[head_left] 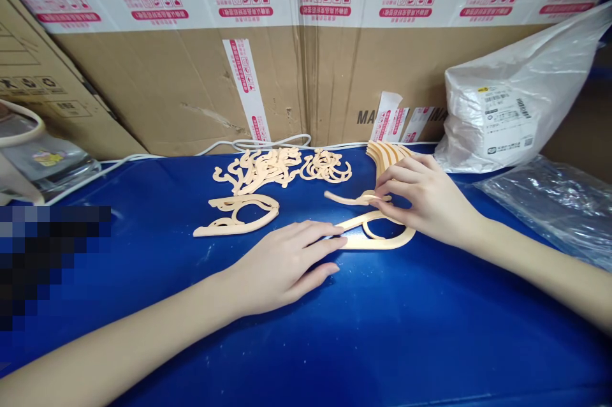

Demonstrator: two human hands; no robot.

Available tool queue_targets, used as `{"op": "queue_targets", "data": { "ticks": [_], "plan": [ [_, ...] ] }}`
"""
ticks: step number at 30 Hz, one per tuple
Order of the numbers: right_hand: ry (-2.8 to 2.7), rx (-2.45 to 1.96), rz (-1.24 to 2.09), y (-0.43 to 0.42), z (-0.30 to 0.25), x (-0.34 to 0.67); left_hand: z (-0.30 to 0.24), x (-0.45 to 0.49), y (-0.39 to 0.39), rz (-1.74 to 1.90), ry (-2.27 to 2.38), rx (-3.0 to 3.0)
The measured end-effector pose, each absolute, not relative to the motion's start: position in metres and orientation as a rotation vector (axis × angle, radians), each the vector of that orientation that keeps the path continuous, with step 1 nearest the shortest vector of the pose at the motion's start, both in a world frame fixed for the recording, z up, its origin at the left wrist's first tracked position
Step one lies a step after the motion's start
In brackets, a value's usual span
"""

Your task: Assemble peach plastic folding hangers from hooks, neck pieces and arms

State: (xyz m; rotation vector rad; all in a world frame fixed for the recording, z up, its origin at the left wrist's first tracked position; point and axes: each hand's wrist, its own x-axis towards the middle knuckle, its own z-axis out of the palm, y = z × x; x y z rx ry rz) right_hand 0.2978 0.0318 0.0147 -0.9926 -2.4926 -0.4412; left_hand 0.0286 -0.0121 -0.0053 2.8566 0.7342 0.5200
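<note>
My left hand [284, 263] lies flat on the blue table [382, 343], fingers stretched out, its fingertips touching the left end of a curved tan wooden piece [382, 242]. My right hand [423, 199] rests over the same piece with its fingers pressed together, pinching a thin curved strip [349, 198] just above it. Behind the right hand stands a fanned stack of like curved pieces [385, 153].
A heap of small cut-out wooden parts [277, 168] and a larger curved piece [236, 212] lie to the left. Taped cardboard boxes [191, 75] wall the back. White cables [268, 142] run along them. Plastic bags [507, 113] sit at the right.
</note>
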Motion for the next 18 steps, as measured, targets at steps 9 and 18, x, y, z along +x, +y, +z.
{"op": "queue_targets", "data": {
  "ticks": [9,18],
  "plan": [
    [-2.462,-0.821,-0.401,0.004,0.017,0.283,0.002,0.03,-0.018,0.807,0.595,2.885],
    [-2.475,-0.718,-0.269,-0.008,0.008,0.274,-0.003,0.031,-0.017,0.962,0.817,2.981]
  ]
}}
